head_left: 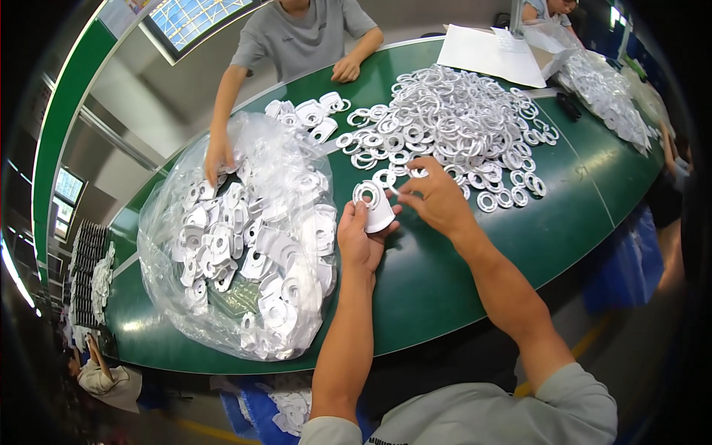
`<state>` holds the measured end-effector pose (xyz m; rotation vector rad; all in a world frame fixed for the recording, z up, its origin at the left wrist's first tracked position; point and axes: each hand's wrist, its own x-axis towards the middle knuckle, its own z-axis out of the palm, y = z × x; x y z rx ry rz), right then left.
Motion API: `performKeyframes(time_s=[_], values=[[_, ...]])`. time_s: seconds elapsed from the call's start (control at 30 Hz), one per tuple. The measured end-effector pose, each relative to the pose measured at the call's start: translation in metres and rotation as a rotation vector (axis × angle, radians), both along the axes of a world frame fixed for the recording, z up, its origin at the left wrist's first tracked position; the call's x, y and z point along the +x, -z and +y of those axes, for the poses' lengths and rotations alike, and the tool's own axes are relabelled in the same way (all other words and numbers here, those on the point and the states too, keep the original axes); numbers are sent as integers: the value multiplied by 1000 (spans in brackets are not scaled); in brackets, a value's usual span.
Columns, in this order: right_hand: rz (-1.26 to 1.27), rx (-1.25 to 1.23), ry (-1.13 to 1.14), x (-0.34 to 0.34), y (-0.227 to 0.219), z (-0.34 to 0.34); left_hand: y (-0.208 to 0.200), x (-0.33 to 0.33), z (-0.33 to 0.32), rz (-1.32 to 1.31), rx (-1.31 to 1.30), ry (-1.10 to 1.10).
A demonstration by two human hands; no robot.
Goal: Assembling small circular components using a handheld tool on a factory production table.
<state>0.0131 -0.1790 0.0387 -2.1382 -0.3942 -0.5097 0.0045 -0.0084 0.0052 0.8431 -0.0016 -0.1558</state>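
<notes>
My left hand is closed on a white plastic housing, flat-bodied with a round opening at its upper end. Just to the right of it, my right hand pinches a small white ring between thumb and fingers. Beyond my hands lies a large heap of white rings, some loose along its near edge. To the left, a big clear plastic bag lies open with many similar white housings in it.
Across the green table, another person's hand reaches into the bag. More white housings lie beyond it. A white sheet and another filled clear bag are at the far right, near a small black object.
</notes>
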Motion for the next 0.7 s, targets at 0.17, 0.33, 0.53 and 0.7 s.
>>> performKeyframes(time_s=[0.17, 0.33, 0.53, 0.7], values=[[-95, -244, -40, -2, 12, 8, 5, 4, 6, -3, -6, 2], [463, 299, -219, 0, -13, -9, -4, 1, 6, 17, 103, 21], [438, 282, -39, 10, -18, -33, -4, -2, -6, -14, 180, 19], [488, 587, -75, 8, -18, -33, 6, 1, -8, 16, 158, 105]])
